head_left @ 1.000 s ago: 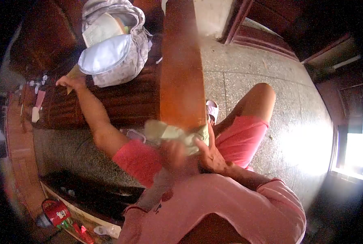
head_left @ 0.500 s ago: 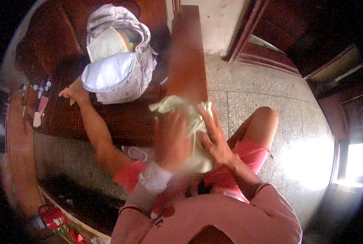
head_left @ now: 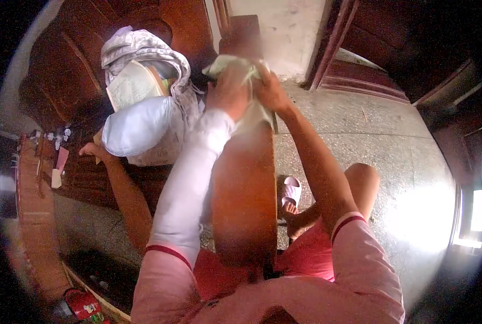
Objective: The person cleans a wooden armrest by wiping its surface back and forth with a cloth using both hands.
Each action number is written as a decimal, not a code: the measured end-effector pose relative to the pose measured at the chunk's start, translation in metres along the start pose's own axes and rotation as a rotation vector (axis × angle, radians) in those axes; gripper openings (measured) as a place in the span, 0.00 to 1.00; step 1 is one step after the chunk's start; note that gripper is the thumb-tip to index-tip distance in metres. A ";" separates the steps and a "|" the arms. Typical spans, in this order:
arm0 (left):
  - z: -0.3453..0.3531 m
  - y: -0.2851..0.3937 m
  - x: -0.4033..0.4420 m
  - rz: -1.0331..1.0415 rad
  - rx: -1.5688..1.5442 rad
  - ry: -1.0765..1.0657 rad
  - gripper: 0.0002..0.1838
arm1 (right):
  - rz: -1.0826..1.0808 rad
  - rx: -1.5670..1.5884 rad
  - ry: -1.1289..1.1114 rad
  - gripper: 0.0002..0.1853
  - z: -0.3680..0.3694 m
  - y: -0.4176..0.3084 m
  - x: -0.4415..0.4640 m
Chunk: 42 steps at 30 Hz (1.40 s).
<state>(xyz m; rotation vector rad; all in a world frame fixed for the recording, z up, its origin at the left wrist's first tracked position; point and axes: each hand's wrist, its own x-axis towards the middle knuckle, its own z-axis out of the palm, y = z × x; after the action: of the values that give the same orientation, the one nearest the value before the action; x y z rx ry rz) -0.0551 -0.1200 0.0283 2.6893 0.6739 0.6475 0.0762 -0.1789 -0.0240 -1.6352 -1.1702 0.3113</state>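
A pale green cloth (head_left: 256, 110) lies crumpled on a long reddish-brown wooden armrest (head_left: 244, 200), toward its far end. Over the cloth's left part, my left hand (head_left: 230, 89) presses down with fingers bent, somewhat blurred. My right hand (head_left: 271, 93) grips the cloth at its right side, close to the armrest's right edge. Both arms are stretched forward, and the left one wears a white sleeve (head_left: 184, 178). Fingertips are partly hidden by the cloth folds and smeared by motion.
Left of the armrest, an unzipped pale backpack (head_left: 160, 127) with books (head_left: 134, 86) in it rests on the dark wooden seat. A bare limb (head_left: 123, 181) extends beside it; arm or leg, I cannot tell. A pink slipper (head_left: 291, 189) is on the speckled floor (head_left: 354, 146).
Both hands and the cloth have slid away from my body along the armrest, baring its near part. My arms are now straighter, and the view has shifted slightly.
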 end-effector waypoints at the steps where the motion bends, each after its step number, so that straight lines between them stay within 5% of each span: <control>1: 0.001 -0.001 0.015 -0.022 0.007 -0.013 0.26 | 0.002 -0.057 0.010 0.29 0.001 0.007 0.016; 4: 0.023 -0.015 0.052 -0.050 0.035 0.089 0.27 | -0.185 -0.056 0.008 0.29 -0.001 0.038 0.062; 6: 0.034 -0.021 0.070 -0.128 0.222 0.113 0.28 | -0.143 -0.087 0.046 0.30 -0.005 0.031 0.076; 15: 0.040 -0.024 0.090 -0.275 0.179 0.136 0.27 | -0.051 -0.112 0.031 0.29 -0.006 0.028 0.100; 18: 0.037 -0.016 0.073 -0.259 0.191 0.110 0.27 | 0.076 -0.235 0.295 0.29 0.034 0.050 0.095; 21: 0.020 -0.002 0.038 -0.257 0.157 -0.029 0.27 | -0.104 -0.034 0.066 0.29 0.004 0.040 0.041; 24: 0.014 0.003 -0.012 -0.109 0.277 -0.151 0.27 | 0.036 0.152 -0.085 0.28 -0.004 0.005 -0.027; 28: -0.038 0.042 -0.100 0.120 0.174 -0.071 0.26 | -0.169 -0.005 -0.109 0.30 -0.023 -0.071 -0.120; 32: -0.077 0.082 -0.180 0.195 -0.059 0.041 0.26 | 0.074 0.170 -0.248 0.31 -0.030 -0.124 -0.210; 34: -0.080 0.093 -0.222 0.092 0.044 -0.004 0.28 | 0.011 0.280 -0.240 0.33 -0.030 -0.142 -0.255; 39: -0.087 0.131 -0.299 -0.042 -0.056 -0.018 0.32 | -0.012 -0.138 -0.154 0.39 -0.019 -0.158 -0.346; 42: -0.072 0.129 -0.331 -0.028 -0.030 0.047 0.29 | -0.056 -0.137 -0.080 0.34 -0.001 -0.142 -0.391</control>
<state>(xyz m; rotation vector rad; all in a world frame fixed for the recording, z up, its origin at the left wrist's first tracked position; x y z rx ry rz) -0.3037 -0.3835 0.0229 2.6401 0.7075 0.7101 -0.1888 -0.4988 -0.0347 -1.7177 -1.3203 0.2683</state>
